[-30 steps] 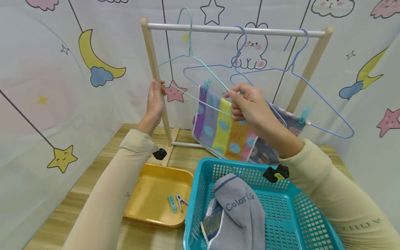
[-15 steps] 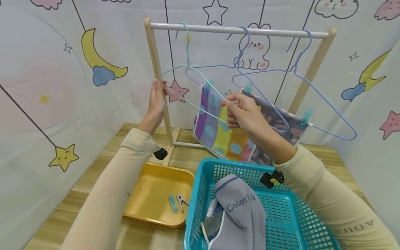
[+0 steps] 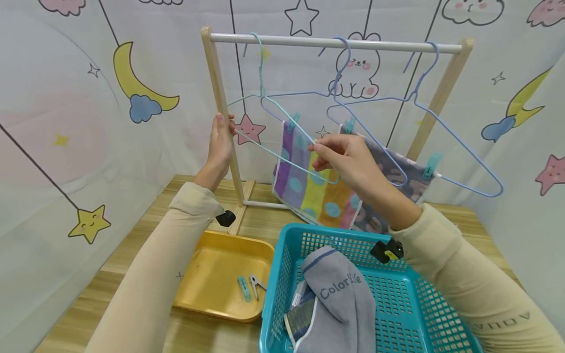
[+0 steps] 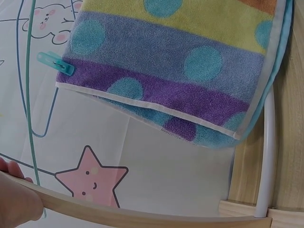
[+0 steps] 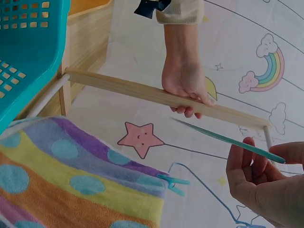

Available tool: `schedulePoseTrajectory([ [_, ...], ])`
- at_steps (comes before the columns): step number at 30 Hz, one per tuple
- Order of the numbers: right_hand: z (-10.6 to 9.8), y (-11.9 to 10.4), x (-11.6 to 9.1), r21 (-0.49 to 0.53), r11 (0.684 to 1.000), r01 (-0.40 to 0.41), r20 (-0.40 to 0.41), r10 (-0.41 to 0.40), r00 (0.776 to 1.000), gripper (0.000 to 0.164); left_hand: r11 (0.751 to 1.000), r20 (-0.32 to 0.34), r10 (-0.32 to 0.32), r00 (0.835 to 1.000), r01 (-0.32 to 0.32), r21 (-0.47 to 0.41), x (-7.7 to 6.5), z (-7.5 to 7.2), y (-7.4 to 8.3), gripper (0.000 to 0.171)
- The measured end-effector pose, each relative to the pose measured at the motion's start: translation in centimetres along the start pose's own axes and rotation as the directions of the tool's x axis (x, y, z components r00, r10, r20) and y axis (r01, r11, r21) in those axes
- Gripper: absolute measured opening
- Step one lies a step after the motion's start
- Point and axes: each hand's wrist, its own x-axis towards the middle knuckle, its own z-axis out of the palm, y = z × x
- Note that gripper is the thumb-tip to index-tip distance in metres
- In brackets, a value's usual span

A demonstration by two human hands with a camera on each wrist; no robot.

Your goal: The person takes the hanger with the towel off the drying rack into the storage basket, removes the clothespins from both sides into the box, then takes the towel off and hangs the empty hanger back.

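My left hand [image 3: 219,144] grips the left wooden post [image 3: 215,78] of a small clothes rack. The mint-green hanger [image 3: 261,73] has its hook over the white rail [image 3: 291,41], near the left end. My right hand [image 3: 348,157] pinches that hanger's sloping arm between thumb and fingers; its other fingers are bent and loose. In the right wrist view, the hanger [image 5: 228,138] runs to my thumb. Behind it hangs a striped, dotted towel [image 3: 304,191], held by a teal clothespin [image 4: 56,63] to a blue hanger [image 3: 335,81].
A second blue hanger [image 3: 415,93] bears a dark patterned towel [image 3: 399,171] on the right. In front stands a teal basket [image 3: 284,245] with a grey cloth [image 3: 342,294] in it. A yellow tray [image 3: 212,274] with two clothespins [image 3: 244,288] lies left of the basket.
The mint hanger came down, its hook going from above the rail to resting over it. My right hand lowered with it and its fingers loosened slightly. The left hand stayed on the post.
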Motion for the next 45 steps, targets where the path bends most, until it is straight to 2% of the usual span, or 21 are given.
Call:
schedulePoseTrajectory([
  [4, -0.2, 0.1, -0.3, -0.111, 0.992, 0.061, -0.006, -0.062, 0.998, 0.027, 1.0, -0.001, -0.005, 1.0, 0.005, 0.009, 0.0, -0.2, -0.1, 0.046],
  [7, -0.4, 0.2, -0.5, -0.202, 0.974, 0.106, -0.02, -0.112, 0.993, 0.03, 1.0, -0.001, -0.007, 1.0, 0.007, 0.008, 0.0, -0.3, -0.1, 0.045],
  [12, -1.1, 0.4, -0.9, -0.29, 0.948, 0.133, -0.077, -0.162, 0.984, 0.029, 1.0, 0.008, -0.008, 1.0, 0.008, -0.004, 0.0, -0.4, -0.2, 0.046],
  [15, -1.7, 0.6, -1.0, -0.337, 0.927, 0.166, -0.136, -0.222, 0.965, 0.025, 1.0, 0.004, -0.009, 1.0, 0.009, -0.011, 0.0, -0.4, -0.2, 0.045],
  [17, -2.3, 0.8, -0.9, -0.402, 0.896, 0.186, -0.183, -0.278, 0.943, 0.02, 1.0, 0.003, -0.011, 1.0, 0.011, -0.01, 0.0, -0.4, -0.2, 0.045],
  [19, -2.9, 1.0, -0.8, -0.466, 0.866, 0.182, -0.23, -0.317, 0.92, 0.017, 1.0, 0.002, -0.008, 1.0, 0.008, -0.014, 0.0, -0.4, -0.3, 0.045],
  [21, -3.6, 1.2, -0.7, -0.518, 0.843, 0.146, -0.26, -0.318, 0.912, 0.023, 1.0, 0.005, -0.006, 1.0, 0.006, -0.012, 0.0, -0.5, -0.3, 0.045],
  [23, -4.3, 1.4, -0.6, -0.55, 0.829, 0.096, -0.268, -0.285, 0.92, 0.032, 1.0, 0.005, -0.002, 1.0, 0.002, -0.01, 0.0, -0.6, -0.3, 0.045],
  [27, -5.6, 2.0, -0.7, -0.575, 0.818, 0.006, -0.204, -0.151, 0.967, 0.046, 1.0, -0.002, -0.004, 1.0, 0.004, -0.009, 0.0, -0.6, -0.3, 0.046],
  [29, -6.2, 2.5, -0.7, -0.567, 0.823, -0.032, -0.171, -0.08, 0.982, 0.048, 1.0, -0.005, -0.014, 1.0, 0.014, -0.003, 0.0, -0.5, -0.3, 0.047],
  [30, -6.4, 2.8, -0.7, -0.548, 0.835, -0.047, -0.161, -0.05, 0.986, 0.048, 1.0, -0.004, -0.022, 1.0, 0.022, 0.0, -0.1, -0.4, -0.3, 0.049],
  [33, -7.0, 3.8, -0.9, -0.439, 0.895, -0.083, -0.15, 0.018, 0.989, 0.044, 0.999, 0.007, -0.039, 0.999, 0.038, 0.008, -0.1, -0.3, -0.2, 0.051],
  [35, -7.3, 4.2, -1.0, -0.336, 0.937, -0.092, -0.155, 0.042, 0.987, 0.038, 0.999, 0.017, -0.042, 0.999, 0.042, 0.013, -0.1, -0.2, -0.2, 0.051],
  [37, -7.5, 4.5, -1.1, -0.231, 0.967, -0.108, -0.166, 0.07, 0.984, 0.034, 0.999, 0.019, -0.036, 0.999, 0.036, 0.016, -0.1, -0.2, -0.3, 0.051],
  [41, -7.7, 4.8, -1.2, -0.1, 0.985, -0.143, -0.205, 0.12, 0.971, 0.033, 1.0, 0.017, -0.014, 1.0, 0.014, 0.014, 0.1, -0.2, -0.3, 0.05],
  [45, -7.8, 4.9, -1.2, -0.035, 0.988, -0.151, -0.235, 0.139, 0.962, 0.034, 1.0, 0.023, 0.006, 1.0, -0.006, 0.003, 0.2, -0.2, -0.2, 0.048],
])
